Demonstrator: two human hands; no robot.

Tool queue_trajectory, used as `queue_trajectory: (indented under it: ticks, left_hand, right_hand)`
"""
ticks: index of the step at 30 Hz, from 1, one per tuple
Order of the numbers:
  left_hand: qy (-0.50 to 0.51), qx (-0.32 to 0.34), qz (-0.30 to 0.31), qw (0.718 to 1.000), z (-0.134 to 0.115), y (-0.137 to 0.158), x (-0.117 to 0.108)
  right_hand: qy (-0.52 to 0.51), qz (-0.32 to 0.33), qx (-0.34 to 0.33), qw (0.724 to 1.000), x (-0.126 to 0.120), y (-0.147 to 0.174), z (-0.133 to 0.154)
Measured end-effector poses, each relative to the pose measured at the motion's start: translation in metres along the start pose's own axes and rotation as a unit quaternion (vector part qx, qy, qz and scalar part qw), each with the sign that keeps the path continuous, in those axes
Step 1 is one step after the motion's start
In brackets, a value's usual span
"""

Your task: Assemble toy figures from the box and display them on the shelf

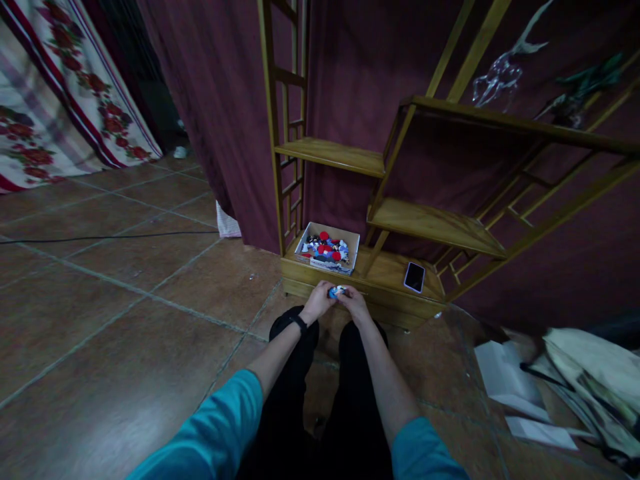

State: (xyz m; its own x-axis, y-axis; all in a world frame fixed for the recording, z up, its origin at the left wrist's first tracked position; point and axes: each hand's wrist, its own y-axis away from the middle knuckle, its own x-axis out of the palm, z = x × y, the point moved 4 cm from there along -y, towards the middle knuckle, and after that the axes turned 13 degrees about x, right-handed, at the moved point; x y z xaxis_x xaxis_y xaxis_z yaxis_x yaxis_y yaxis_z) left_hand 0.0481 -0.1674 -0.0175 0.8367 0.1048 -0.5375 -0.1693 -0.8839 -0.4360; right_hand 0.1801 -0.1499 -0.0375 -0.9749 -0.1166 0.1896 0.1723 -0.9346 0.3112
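Note:
Between my two hands is a small blue-and-white piece, too small to tell its kind. The fingers of my left hand pinch its blue left side. My right hand grips it from the other side, by the pale end. Both hands are in front of the wooden shelf's low base, above my knees. Just beyond them, an open cardboard box sits on the base, holding many small red, white, blue and black pieces.
A phone lies on the base of the wooden shelf unit, right of the box. Higher up stands a clear deer-like ornament. White boxes and a pale bag are on the floor at right. A black cable crosses the tiles at left.

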Motion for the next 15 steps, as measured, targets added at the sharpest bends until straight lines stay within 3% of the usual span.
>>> queue_trajectory:
  ticks: [15]
  left_hand:
    - [-0.108, 0.069, 0.086, 0.988, -0.023, 0.014, 0.003]
  right_hand:
    - [0.017, 0.026, -0.025, 0.999, -0.001, -0.002, -0.002]
